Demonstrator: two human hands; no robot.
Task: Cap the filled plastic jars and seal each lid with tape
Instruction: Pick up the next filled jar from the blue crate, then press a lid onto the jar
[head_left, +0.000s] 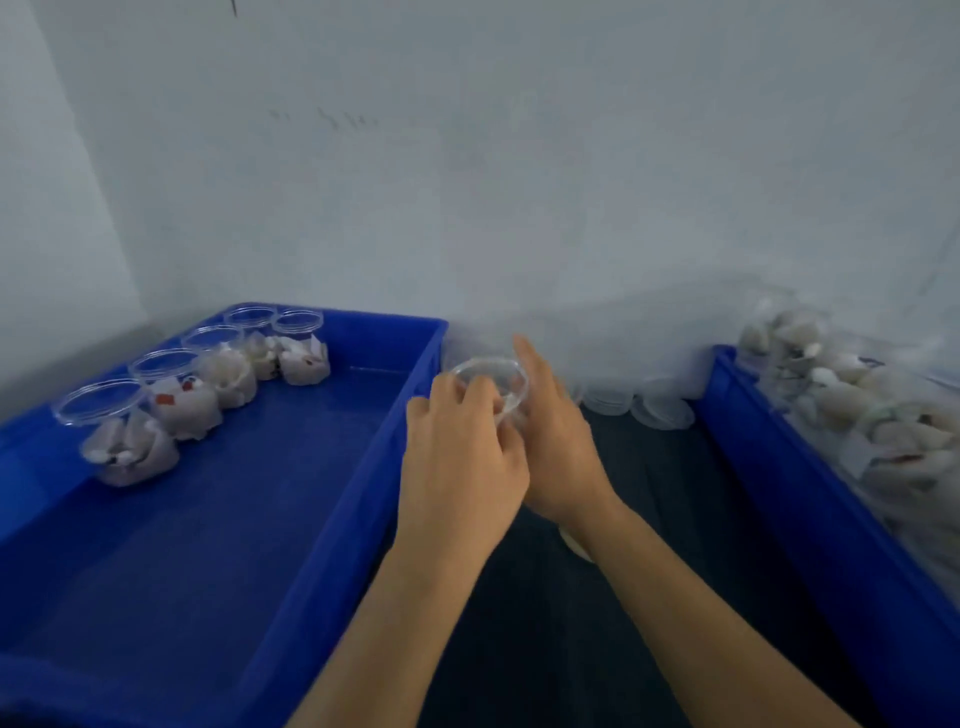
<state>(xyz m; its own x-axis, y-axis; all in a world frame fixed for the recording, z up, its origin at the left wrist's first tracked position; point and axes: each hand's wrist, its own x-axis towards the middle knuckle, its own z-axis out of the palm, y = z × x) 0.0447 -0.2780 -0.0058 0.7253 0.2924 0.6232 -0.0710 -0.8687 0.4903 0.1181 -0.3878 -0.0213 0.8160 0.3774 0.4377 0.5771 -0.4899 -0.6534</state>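
Observation:
A clear plastic jar with its lid (488, 375) sits between my two hands above the dark table, just right of the left crate's rim. My left hand (460, 457) curls its fingers over the near side of the lid. My right hand (553, 441) lies along the jar's far right side with its index finger stretched out; its other fingers are hidden behind the left hand. The jar's body is mostly covered by my hands. Several capped jars (161, 395) filled with white contents stand in a row along the back left of the blue crate (332, 519).
A second blue crate (810, 519) on the right holds several filled jars (852, 405) under clear plastic. Loose clear lids (660, 410) lie on the dark table by the wall. A pale roll (574, 545), partly hidden, lies under my right wrist.

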